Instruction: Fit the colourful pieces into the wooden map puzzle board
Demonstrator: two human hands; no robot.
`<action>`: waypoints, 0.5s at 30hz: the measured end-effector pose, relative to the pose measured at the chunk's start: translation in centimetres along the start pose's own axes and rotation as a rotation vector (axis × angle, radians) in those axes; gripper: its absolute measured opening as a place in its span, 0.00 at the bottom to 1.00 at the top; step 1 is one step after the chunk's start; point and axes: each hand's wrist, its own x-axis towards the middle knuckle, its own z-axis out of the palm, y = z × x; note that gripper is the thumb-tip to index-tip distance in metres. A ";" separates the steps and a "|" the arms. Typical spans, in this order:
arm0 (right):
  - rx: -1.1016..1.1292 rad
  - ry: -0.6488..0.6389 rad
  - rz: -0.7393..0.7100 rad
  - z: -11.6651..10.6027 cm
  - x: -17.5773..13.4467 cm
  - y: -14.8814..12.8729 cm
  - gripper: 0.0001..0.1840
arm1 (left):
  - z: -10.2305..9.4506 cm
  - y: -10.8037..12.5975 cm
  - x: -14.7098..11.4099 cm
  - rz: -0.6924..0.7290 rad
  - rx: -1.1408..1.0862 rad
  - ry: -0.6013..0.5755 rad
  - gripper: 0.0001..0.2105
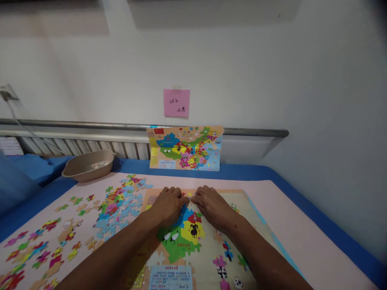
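A wooden map puzzle board [242, 201] lies on the pink cloth in front of me, partly filled with green, yellow, red and blue pieces [181, 235]. My left hand [167, 203] and my right hand [211, 205] rest side by side on the board's upper part. Their fingertips meet over a small piece near the top edge. The piece itself is mostly hidden under the fingers, so I cannot tell which hand grips it. A pile of loose coloured puzzle pieces [119, 209] lies just left of the board.
More loose pieces [39, 249] are scattered over the pink cloth at the left. A beige basin [89, 164] stands at the back left. A finished colour map picture [186, 148] leans against the wall rail, below a pink note [177, 103].
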 end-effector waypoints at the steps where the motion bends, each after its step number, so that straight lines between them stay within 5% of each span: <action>1: -0.001 0.000 0.001 0.0 0.0 0.0 0.11 | -0.1 -0.1 0.1 0.009 0.003 -0.002 0.15; 15: -0.065 0.040 0.003 0.4 0.1 0.2 0.13 | -0.4 -0.5 0.1 0.065 -0.039 -0.029 0.14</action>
